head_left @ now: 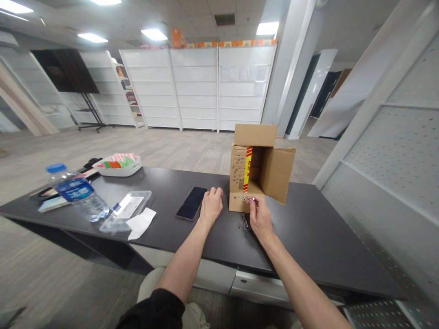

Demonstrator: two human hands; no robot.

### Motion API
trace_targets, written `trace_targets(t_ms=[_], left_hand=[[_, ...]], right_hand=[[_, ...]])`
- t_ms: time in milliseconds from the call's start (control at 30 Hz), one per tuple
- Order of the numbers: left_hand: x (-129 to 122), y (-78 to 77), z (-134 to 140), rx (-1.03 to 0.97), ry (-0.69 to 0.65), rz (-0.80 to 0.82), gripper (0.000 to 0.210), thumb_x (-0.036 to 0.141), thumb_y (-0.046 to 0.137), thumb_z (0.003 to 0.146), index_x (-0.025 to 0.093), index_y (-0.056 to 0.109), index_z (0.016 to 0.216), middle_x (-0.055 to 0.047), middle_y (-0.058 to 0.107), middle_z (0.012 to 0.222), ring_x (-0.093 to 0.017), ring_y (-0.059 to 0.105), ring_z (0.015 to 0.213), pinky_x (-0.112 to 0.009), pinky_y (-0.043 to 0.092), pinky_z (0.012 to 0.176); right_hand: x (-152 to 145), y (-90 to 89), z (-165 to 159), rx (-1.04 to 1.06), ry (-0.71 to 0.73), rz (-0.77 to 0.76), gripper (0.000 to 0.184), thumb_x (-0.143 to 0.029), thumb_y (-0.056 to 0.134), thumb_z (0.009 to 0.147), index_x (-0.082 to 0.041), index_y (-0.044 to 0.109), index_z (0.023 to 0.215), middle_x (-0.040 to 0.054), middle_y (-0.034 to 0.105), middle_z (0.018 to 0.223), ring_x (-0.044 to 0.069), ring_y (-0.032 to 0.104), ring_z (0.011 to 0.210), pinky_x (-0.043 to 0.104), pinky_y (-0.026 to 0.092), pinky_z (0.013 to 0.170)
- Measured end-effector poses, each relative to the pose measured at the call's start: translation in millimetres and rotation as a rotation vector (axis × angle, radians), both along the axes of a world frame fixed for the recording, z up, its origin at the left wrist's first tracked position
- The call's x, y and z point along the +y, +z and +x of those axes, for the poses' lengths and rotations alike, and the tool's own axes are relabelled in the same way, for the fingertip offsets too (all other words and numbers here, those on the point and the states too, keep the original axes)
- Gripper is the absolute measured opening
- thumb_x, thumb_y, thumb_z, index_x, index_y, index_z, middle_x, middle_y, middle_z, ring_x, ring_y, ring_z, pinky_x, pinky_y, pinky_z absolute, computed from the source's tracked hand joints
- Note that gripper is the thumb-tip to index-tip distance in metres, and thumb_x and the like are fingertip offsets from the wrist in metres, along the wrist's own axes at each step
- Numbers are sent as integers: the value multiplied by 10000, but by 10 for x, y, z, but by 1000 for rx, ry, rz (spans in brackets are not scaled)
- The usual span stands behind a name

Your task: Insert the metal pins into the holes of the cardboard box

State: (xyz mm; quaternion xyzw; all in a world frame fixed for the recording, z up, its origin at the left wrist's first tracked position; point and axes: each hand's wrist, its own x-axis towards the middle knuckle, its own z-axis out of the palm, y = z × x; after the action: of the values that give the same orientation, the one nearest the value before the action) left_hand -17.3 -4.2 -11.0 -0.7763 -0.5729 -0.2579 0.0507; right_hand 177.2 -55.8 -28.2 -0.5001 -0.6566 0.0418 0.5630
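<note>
A cardboard box stands on the dark table with its flaps open and its opening facing me. Small holes or studs dot its left side and lower front flap. At that flap my right hand pinches thumb and finger together; a tiny shiny spot shows at the fingertips, too small to name. Several thin dark metal pins, perhaps nails or screws, lie just left of this hand. My left hand rests on the table between the phone and the box, its fingers loosely bent and apart, holding nothing visible.
On the left of the table are a water bottle, a clear plastic case, a white paper piece and a white basket of colourful packets. A perforated panel borders the right side.
</note>
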Motion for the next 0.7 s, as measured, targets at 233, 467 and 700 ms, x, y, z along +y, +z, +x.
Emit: trace_targets(t_ms=[233,467,700], left_hand=[[-19,25,1,4,-2,-1,241,74,396,907,220,572,983,-53,580,952,-186,574,891,-317,423,925],[-3,6,-2,4,-7,-1,232,77,396,908,216,568,977,-56,579,955,-190,570,897,-324,422,929],[-12,17,2,12,4,-20,231,83,402,910,222,571,982,-58,578,959,-191,574,900,-321,425,922]], right_hand=[[18,1,-3,-47,-2,36,212,-352,442,1001,-205,581,1063,96,699,959,235,680,882,371,538,805],[19,-6,9,-66,2,17,236,-360,451,1005,-206,625,1052,89,719,972,231,687,871,359,543,793],[27,-16,40,-93,16,44,232,-326,465,1001,-221,662,1065,85,723,1024,229,681,909,364,535,830]])
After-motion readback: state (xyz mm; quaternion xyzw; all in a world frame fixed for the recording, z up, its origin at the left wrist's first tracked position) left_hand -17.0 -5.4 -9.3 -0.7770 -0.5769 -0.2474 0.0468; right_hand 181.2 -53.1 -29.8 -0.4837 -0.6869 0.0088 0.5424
